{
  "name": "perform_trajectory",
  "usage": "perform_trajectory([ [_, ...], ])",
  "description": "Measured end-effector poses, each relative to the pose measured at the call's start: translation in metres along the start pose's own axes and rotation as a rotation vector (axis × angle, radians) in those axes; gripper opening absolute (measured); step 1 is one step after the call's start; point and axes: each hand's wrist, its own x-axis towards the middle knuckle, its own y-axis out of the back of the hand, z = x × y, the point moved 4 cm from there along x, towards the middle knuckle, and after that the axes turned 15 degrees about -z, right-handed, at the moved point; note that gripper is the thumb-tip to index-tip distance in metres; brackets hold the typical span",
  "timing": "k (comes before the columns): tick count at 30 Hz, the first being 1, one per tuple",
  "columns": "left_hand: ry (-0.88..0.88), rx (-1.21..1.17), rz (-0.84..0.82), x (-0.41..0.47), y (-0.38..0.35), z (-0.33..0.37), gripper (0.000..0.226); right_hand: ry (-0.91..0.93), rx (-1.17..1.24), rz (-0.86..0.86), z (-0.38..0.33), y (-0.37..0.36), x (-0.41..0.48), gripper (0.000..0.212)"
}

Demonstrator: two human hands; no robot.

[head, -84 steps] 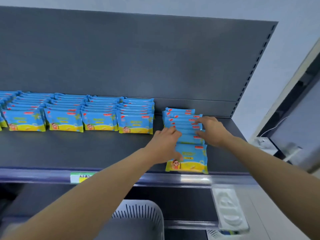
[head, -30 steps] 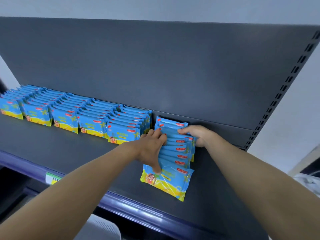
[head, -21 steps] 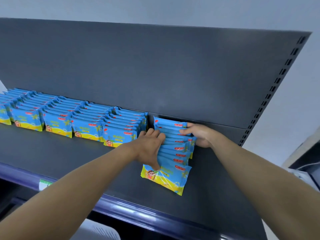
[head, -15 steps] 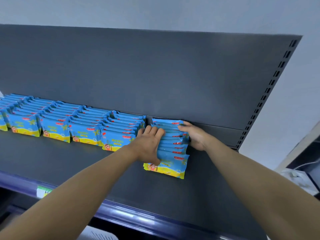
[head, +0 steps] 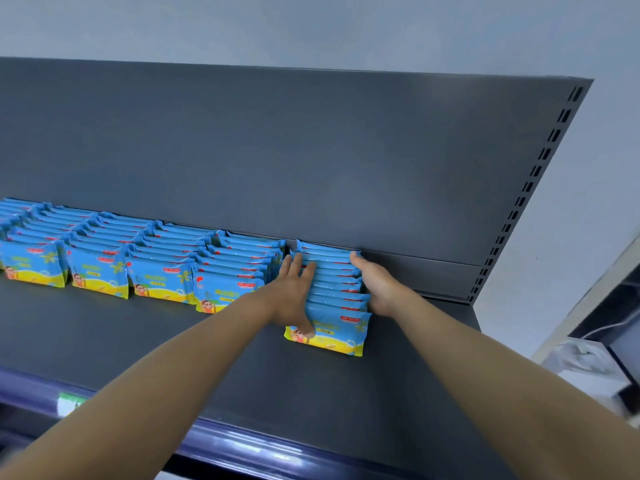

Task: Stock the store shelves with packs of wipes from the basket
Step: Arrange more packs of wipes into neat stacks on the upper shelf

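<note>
the packs of wipes (head: 325, 327) are bright blue with a yellow band along the bottom, a small red label near the top and a cartoon figure at the lower left. the shelf (head: 173, 341) and its back panel (head: 311, 150) are dark grey, with a column of dark slots down the panel's right edge. the front rail (head: 242, 441) is glossy dark blue, and its price tag (head: 69, 403) is green and white. the wall (head: 311, 26) is pale grey.

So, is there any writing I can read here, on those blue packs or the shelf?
Nothing here reads for certain.
On the front wipes pack, the red label: white print, too small.
Below it, the small print: blurred.
On the shelf's front rail, the green and white tag: blurred.
</note>
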Motion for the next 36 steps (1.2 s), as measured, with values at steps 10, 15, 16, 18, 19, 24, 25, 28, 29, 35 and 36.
perform_trajectory([
  [10,-0.017,0.186,0.032,0.0,-0.002,-0.001,0.117,0.027,0.02,0.081,0.003,0.0,0.004,0.048],
  [15,-0.07,0.23,0.055,-0.001,-0.004,0.001,0.113,-0.003,0.007,0.019,0.002,-0.006,0.002,0.047],
  [16,-0.07,0.226,0.046,0.0,-0.004,0.0,0.112,0.013,0.033,0.026,0.001,-0.008,-0.001,0.046],
  [18,-0.066,0.232,0.052,0.0,-0.005,-0.002,0.112,0.052,0.104,0.057,0.001,-0.006,-0.002,0.044],
  [19,-0.063,0.252,0.072,-0.001,-0.006,-0.002,0.112,0.059,0.126,0.061,0.0,-0.006,-0.003,0.043],
  [24,-0.083,0.206,0.086,-0.006,-0.007,0.0,0.115,0.03,0.157,0.04,-0.002,-0.015,-0.009,0.047],
  [25,-0.085,0.194,0.081,-0.006,-0.006,0.0,0.116,0.029,0.157,0.049,-0.003,-0.016,-0.009,0.048],
  [28,-0.08,0.206,0.084,-0.006,-0.006,0.0,0.116,0.002,0.158,0.074,-0.003,-0.017,-0.011,0.051],
  [29,-0.077,0.221,0.087,-0.006,-0.007,0.0,0.116,0.003,0.183,0.069,-0.003,-0.017,-0.011,0.051],
  [35,-0.031,0.284,0.062,-0.008,-0.002,-0.002,0.119,0.001,0.226,0.044,-0.003,-0.025,-0.017,0.048],
  [36,-0.023,0.301,0.058,-0.009,-0.001,-0.002,0.12,-0.005,0.213,0.045,-0.004,-0.027,-0.018,0.049],
])
